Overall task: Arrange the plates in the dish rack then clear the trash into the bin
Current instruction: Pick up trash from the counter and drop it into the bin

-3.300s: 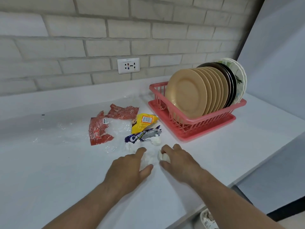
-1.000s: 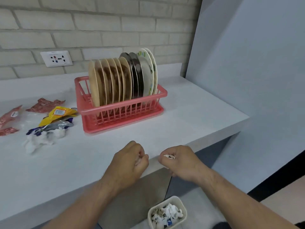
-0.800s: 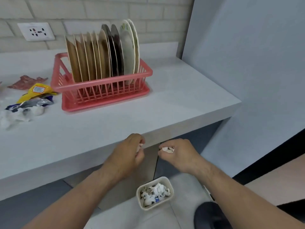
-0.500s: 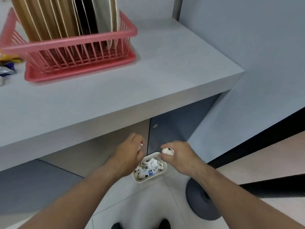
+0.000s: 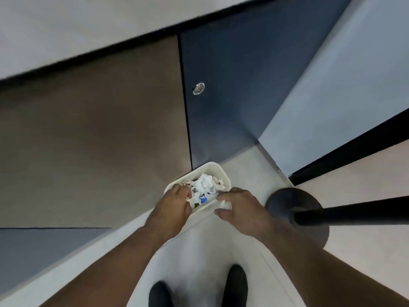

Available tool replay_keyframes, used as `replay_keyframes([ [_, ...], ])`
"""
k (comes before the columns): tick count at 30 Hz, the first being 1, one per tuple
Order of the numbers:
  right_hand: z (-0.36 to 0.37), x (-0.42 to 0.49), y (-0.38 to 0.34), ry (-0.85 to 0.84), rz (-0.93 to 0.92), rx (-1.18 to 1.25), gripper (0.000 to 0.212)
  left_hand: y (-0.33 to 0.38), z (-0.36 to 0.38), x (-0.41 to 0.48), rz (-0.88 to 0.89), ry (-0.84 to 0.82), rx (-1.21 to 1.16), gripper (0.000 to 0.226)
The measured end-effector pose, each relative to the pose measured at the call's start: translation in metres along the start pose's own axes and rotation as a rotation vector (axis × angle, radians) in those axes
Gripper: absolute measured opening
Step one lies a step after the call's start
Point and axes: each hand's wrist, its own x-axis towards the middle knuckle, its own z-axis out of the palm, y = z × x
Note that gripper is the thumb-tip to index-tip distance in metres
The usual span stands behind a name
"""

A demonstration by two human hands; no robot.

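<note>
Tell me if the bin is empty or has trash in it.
Not empty. The bin holds crumpled paper and scraps that cover its inside. The right hand pinches one more wad at its edge.

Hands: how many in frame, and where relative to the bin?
2. The left hand, curled with any contents hidden, is over the near-left rim of the bin; the right hand is over its near-right rim, pinching a white paper wad.

Left hand [image 5: 174,204], right hand [image 5: 242,210] pinching paper scrap [image 5: 225,204], now down over bin [image 5: 218,167].
</note>
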Motion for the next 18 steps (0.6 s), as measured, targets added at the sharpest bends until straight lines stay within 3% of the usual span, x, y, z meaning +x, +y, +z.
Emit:
replay_keyframes([
  [6, 0.072, 0.062, 0.067, -0.004, -0.002, -0.041, 0.042, -0.059, 0.098, 0.064, -0.025, -0.025, 0.014, 0.029],
  [11, 0.096, 0.102, 0.088, 0.011, -0.03, -0.072, 0.044, -0.096, 0.137, 0.094, -0.086, -0.08, 0.145, 0.063],
  [18, 0.104, 0.165, 0.07, 0.012, -0.126, -0.135, 0.045, -0.117, 0.133, 0.074, -0.038, 0.091, 0.078, 0.034],
])
